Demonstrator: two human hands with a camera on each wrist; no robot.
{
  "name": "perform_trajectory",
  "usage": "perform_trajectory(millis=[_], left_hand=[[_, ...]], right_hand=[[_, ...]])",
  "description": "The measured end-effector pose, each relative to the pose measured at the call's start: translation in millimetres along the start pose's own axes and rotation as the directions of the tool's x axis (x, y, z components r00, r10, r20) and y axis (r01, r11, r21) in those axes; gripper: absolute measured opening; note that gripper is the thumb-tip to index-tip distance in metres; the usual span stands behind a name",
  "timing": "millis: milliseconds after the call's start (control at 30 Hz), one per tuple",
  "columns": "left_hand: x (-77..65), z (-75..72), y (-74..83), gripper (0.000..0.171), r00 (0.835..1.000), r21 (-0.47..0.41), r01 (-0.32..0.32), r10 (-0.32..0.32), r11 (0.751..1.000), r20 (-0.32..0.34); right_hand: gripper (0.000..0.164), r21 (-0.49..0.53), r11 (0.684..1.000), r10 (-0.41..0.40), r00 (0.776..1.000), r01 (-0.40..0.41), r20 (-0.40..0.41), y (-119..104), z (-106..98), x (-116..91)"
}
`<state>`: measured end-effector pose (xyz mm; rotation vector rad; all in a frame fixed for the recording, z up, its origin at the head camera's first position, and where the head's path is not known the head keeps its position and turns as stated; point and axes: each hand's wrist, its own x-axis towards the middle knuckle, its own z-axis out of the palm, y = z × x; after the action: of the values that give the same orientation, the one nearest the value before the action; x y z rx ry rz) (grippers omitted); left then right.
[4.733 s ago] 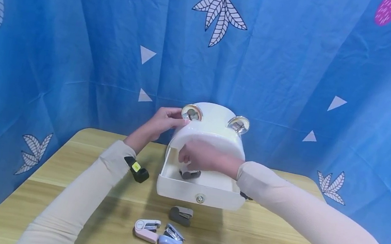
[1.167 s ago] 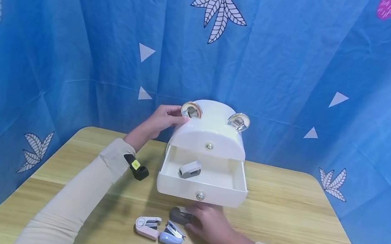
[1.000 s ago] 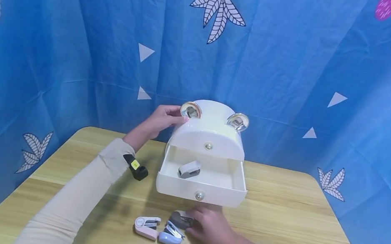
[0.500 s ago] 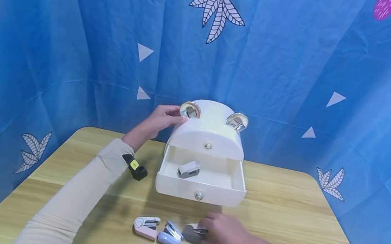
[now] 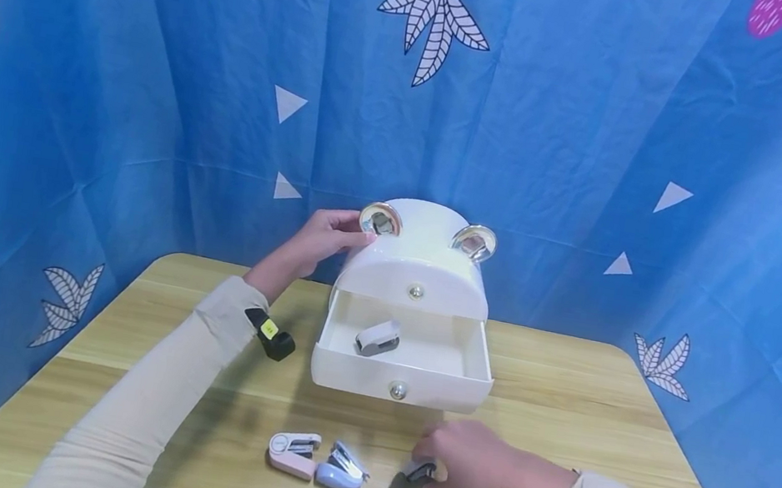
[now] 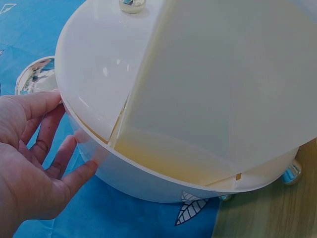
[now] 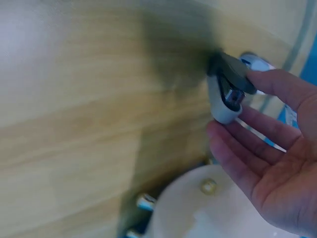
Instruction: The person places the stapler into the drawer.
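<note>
A white storage box [image 5: 424, 278] with two shiny round ears stands at the table's back, its lower drawer [image 5: 356, 375] pulled out. My left hand [image 5: 315, 243] rests its fingertips against the box's left side, near an ear; in the left wrist view the left hand [image 6: 39, 158] has its fingers spread. Inside the drawer lies a grey and white stapler [image 5: 378, 338]. Thumb and fingers of my right hand [image 5: 475, 463] pinch a dark grey and white stapler [image 5: 410, 483]. The right wrist view shows this stapler [image 7: 229, 82] between the thumb and fingertips.
On the wooden table [image 5: 183, 415], left of the right hand, lie a pink and white stapler [image 5: 293, 455] and a blue stapler [image 5: 342, 469], side by side in front of the drawer. A blue patterned curtain [image 5: 574, 136] surrounds the table at the back and sides.
My right hand left the drawer, took hold of the dark grey stapler on the table and moved it right, turning it. The other stapler stays in the drawer. My left hand stayed put.
</note>
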<state>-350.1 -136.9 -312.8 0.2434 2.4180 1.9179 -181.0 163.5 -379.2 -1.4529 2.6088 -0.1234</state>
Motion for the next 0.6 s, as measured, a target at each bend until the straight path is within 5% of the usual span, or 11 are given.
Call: perform_trajectory(millis=[333,600], left_hand=[[0.9,0.7,-2.2,0.044,1.000,0.008,-0.006,0.006,1.000,0.000],[0.5,0.9,-1.7,0.044,1.000,0.001,-0.014,0.014,1.000,-0.005]], right_hand=[[0.015,0.100,0.991,-0.092,0.996,0.090,0.009,3,-50,-1],[0.018,0.278,0.959,-0.058,0.998,0.053,0.008,6,-96,-7]])
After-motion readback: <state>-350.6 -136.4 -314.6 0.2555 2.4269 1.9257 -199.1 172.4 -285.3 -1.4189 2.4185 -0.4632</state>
